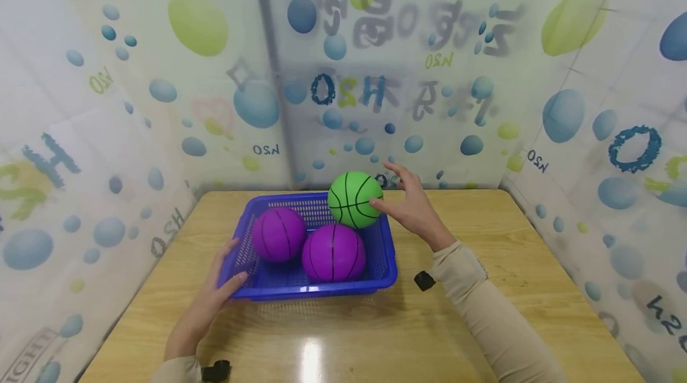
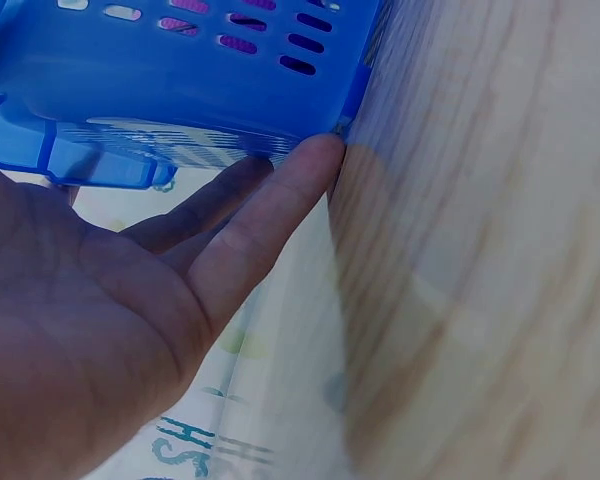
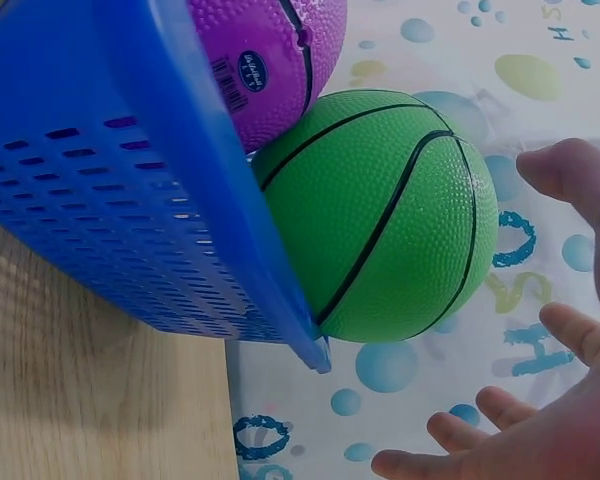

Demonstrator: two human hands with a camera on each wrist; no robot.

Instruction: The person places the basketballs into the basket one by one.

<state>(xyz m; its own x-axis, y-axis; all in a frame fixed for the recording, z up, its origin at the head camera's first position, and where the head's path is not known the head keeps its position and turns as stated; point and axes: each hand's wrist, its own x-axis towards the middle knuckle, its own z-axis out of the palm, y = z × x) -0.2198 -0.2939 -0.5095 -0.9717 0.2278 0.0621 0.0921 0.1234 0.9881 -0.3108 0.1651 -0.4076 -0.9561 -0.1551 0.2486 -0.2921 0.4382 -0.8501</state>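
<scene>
A blue plastic basket (image 1: 316,292) stands on the wooden table with two purple basketballs inside, one at the left (image 1: 278,234) and one at the front (image 1: 334,253). A green basketball (image 3: 380,220) sits higher, at the basket's back right corner, against the rim and next to a purple ball. Beside it my right hand (image 1: 410,207) is spread; the right wrist view shows a gap between fingers and ball. My left hand (image 1: 206,299) is at the basket's front left corner, its fairly straight fingers (image 2: 250,235) touching the outer wall low down. Its thumb is near the rim.
The wooden table (image 1: 461,323) extends around the basket. A patterned curtain (image 1: 376,73) with printed bubbles encloses the back and both sides. Small black objects are by the right wrist (image 1: 424,280) and the left wrist (image 1: 216,371).
</scene>
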